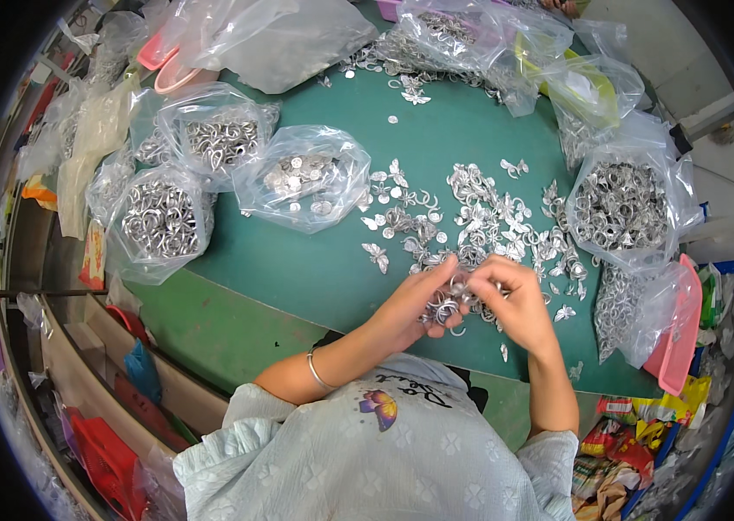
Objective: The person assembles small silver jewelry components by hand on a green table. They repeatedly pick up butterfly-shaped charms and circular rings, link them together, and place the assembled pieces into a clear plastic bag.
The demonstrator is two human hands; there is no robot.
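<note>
Both hands meet over the near edge of the green table (pixel 297 269): the left hand (pixel 410 304) cups a small bunch of shiny silver metal pieces (pixel 447 306), and the right hand (pixel 515 304) pinches at them from the right side. More silver pieces (pixel 480 217) lie spread just behind the hands, with clear bags of them (pixel 623 208) farther back.

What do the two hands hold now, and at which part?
Both the left hand and right hand pinch a cluster of small silver metal pieces between fingertips; the exact part cannot be told.
</note>
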